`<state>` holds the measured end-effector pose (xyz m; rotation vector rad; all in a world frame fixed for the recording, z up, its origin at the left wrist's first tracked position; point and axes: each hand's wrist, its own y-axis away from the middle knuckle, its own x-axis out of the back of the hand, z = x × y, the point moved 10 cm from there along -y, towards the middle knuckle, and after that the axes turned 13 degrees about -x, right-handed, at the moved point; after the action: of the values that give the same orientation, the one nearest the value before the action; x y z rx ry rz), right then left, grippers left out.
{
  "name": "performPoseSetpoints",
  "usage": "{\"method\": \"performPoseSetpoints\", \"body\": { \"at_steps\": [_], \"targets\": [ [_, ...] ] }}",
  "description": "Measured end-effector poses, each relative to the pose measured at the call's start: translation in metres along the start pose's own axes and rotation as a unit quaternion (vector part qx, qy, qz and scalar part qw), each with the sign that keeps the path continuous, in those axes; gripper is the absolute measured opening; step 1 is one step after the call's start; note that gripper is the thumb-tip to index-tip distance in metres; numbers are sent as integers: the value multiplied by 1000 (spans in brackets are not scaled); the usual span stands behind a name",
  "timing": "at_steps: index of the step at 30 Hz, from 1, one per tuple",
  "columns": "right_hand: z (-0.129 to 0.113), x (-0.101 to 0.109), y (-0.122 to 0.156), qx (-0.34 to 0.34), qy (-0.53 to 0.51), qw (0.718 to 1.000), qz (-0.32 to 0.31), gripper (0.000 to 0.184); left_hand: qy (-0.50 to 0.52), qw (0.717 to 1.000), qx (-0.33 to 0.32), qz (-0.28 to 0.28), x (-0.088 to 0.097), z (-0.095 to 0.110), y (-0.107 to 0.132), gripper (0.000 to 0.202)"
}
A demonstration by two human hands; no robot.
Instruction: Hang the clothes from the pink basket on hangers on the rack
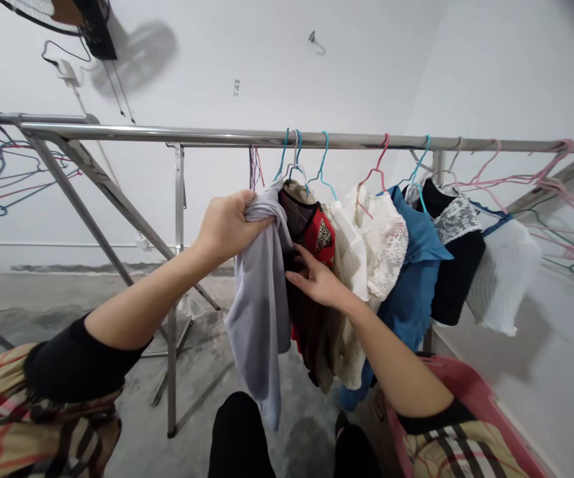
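Observation:
My left hand (234, 226) is closed on a light grey garment (259, 292) near its top, with the thumb pressed over the bunched cloth. That garment hangs down at the near end of a row of clothes. My right hand (319, 279) reaches in beside it, thumb and forefinger apart, their tips against a dark fold of cloth; its other fingers are partly hidden. Just behind is a red and dark garment (324, 236) on a hanger. Farther right hang a cream knit top (351, 245), a white lace top (389, 242) and a blue shirt (413, 259).
A metal rail (192, 135) runs across the view, held by slanted legs. Bare hangers (2, 172) hang at the left, and pink hangers (560, 172) cluster at the right. A pink tub (458, 378) stands on the floor by my right arm. A wall fan (92, 26) is above left.

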<state>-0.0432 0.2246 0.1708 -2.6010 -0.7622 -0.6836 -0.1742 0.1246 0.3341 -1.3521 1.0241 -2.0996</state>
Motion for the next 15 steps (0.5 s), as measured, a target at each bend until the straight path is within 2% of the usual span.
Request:
{"method": "performPoseSetpoints", "body": {
  "at_steps": [2,5,8,11,15],
  "targets": [
    [3,-1,0,-12,-14,1000,-11,83,119,992,43,-29,-8,-7,1,26],
    [5,-4,0,-33,-43,998,-27,83,280,946,126,-104,-30,-17,7,31],
    [4,-7,1,-43,-48,997,-34,80,338,915,161,-149,-39,-21,12,28],
    [2,-10,3,-37,-45,997,-41,80,309,931,133,-141,-31,-18,10,22],
    [0,-14,5,-9,-44,998,-49,79,96,992,52,-71,0,-6,9,20]
  ]
}}
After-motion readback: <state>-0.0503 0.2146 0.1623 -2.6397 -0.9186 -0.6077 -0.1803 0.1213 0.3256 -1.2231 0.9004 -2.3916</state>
